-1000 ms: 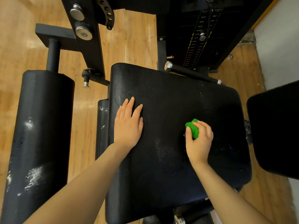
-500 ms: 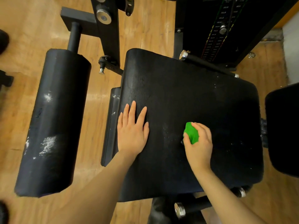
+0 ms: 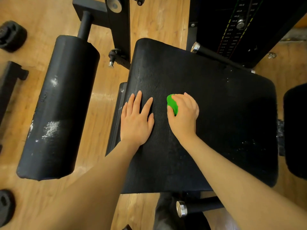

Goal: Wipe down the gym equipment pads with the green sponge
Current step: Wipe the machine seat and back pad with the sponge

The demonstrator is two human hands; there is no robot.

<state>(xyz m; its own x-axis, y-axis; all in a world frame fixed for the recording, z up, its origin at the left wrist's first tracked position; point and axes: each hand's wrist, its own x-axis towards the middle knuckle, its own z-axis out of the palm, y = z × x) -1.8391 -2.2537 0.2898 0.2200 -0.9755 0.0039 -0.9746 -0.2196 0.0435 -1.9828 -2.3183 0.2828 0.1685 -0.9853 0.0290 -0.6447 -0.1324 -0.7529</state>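
The right hand (image 3: 183, 113) is curled tight around the green sponge (image 3: 172, 104), pressing it onto the middle of the black seat pad (image 3: 216, 105), while the left hand (image 3: 136, 120) lies open and flat beside it, holding nothing. I'd say keep firm, overlapping strokes out toward the white specks near the pad's right edge; the roller pad (image 3: 56, 110) looks dusty too.

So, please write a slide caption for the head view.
Right hand wipes seat pad with green sponge; left hand rests flat.

Warm, sharp light (edges bowed), floor (image 3: 99, 90) glare.
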